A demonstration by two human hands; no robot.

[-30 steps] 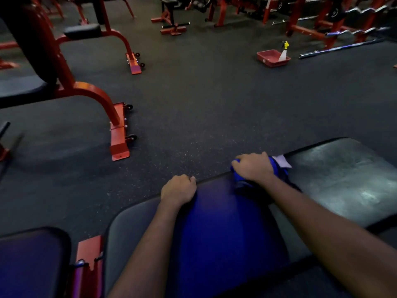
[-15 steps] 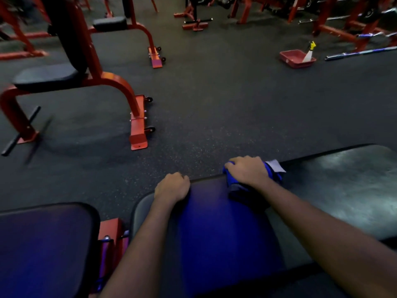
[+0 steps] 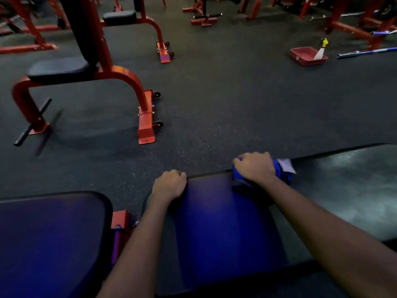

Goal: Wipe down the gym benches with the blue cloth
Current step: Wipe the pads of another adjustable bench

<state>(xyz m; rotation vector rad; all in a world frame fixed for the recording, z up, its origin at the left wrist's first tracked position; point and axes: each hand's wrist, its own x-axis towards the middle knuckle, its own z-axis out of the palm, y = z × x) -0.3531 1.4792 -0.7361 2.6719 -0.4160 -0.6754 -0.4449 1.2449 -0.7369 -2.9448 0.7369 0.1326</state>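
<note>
A long black bench pad (image 3: 343, 190) runs across the lower right, streaked on its right half. My right hand (image 3: 256, 167) grips the bunched blue cloth (image 3: 283, 176) at the pad's far edge, with a white tag sticking out to the right. My left hand (image 3: 169, 184) is curled over the same far edge further left, fingers wrapped round the rim. A second black pad (image 3: 47, 237) of the bench lies at lower left, joined by a red bracket (image 3: 120, 222).
A red-framed bench with a black seat (image 3: 60, 68) stands on the dark rubber floor at left, its wheeled foot (image 3: 147, 123) pointing toward me. A red tray (image 3: 307, 55) holding a spray bottle (image 3: 321, 48) sits far right. More red racks and barbells line the back.
Both hands and the cloth have slid slightly left along the far edge. My view has shifted left, bringing the second pad and the red bench further into sight.
</note>
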